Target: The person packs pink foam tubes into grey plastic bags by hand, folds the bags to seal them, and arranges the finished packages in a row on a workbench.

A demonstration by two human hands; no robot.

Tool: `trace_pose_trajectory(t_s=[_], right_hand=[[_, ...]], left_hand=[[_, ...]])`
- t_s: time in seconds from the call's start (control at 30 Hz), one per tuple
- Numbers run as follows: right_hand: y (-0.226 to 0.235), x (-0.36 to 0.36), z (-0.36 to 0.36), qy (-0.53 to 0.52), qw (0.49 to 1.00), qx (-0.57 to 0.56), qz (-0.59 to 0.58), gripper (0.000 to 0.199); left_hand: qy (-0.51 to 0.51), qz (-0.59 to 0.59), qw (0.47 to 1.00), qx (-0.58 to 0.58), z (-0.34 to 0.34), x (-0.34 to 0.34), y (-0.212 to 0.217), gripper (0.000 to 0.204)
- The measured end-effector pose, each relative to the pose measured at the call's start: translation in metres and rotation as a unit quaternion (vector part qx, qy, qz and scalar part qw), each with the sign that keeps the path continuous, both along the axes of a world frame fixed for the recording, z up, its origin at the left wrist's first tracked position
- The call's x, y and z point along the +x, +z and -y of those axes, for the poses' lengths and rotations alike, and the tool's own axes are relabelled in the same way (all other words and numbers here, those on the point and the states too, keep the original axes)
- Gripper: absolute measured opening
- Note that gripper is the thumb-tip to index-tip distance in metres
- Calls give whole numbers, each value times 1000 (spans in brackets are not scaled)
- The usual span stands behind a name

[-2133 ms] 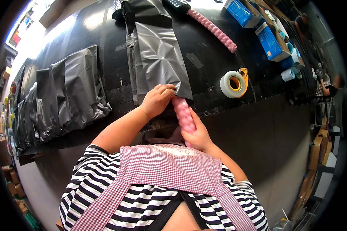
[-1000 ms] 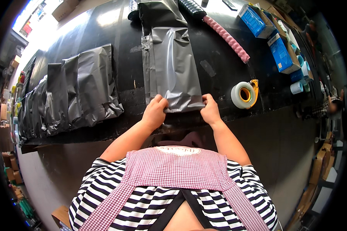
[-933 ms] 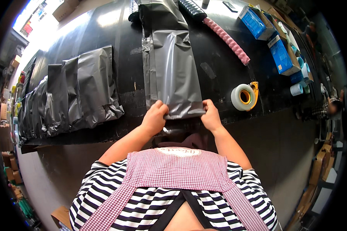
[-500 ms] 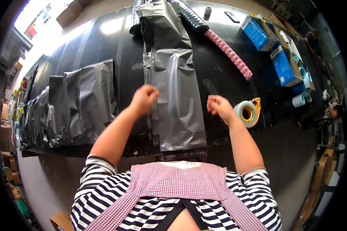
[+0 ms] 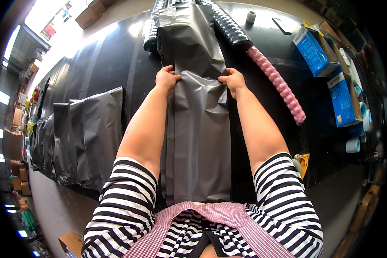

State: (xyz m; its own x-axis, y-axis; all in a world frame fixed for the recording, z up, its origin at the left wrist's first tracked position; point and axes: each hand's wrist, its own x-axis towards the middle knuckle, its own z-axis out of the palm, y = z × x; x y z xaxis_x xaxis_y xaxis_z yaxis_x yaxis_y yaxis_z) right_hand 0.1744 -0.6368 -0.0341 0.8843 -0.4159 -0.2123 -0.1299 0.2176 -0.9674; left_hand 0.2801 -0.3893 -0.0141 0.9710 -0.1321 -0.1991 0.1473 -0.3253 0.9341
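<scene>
A long grey plastic bag (image 5: 202, 137) lies lengthwise on the black table in front of me, its near end by my apron. My left hand (image 5: 166, 80) pinches its left edge, thumb on top. Opposite, my right hand (image 5: 234, 81) grips the right edge the same way, the fingers partly under the film. Between my hands the film creases slightly. More layers of grey film show along the bag's left side. The bag's far end lies between dark, shiny textured rolls (image 5: 230, 28).
Grey plastic bags (image 5: 96, 133) overlap at left. A pink bumpy roll (image 5: 277, 84) lies at right, near blue boxes (image 5: 316, 49). My right sleeve partly hides a yellow tape dispenser (image 5: 304, 165). A small white roll (image 5: 250, 17) and a dark flat rectangular object (image 5: 282, 26) sit farther back.
Both hands have reached forward from beside the bag, where they held nothing visible, and have taken hold of its two side edges. The view has shifted forward too.
</scene>
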Motion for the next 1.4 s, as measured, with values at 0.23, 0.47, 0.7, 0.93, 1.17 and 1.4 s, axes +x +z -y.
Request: trace_pose_trajectory(t_s=[0.23,0.47,0.7,0.93,1.17,1.4], right_hand=[[4,18,20,159,985,-7,70,28],[89,93,56,319,907,274,-31,41],[136,67,8,275,946,-5,171,29],[136,-145,-40,498,772,-365,149,22],[73,-204,-41,191,954,-149,178,28],[76,-275,-98,27,992,120,-24,58]], left_hand=[[-107,3,991,-86,-14,11,-14,29],[-125,36,981,-145,-6,-7,-5,24],[-179,199,962,-49,-26,-4,-17,37],[-112,73,977,-164,-32,-11,-8,14],[-66,-33,990,-120,-47,-66,23,32],[-97,-101,986,-91,-107,-202,17,71]])
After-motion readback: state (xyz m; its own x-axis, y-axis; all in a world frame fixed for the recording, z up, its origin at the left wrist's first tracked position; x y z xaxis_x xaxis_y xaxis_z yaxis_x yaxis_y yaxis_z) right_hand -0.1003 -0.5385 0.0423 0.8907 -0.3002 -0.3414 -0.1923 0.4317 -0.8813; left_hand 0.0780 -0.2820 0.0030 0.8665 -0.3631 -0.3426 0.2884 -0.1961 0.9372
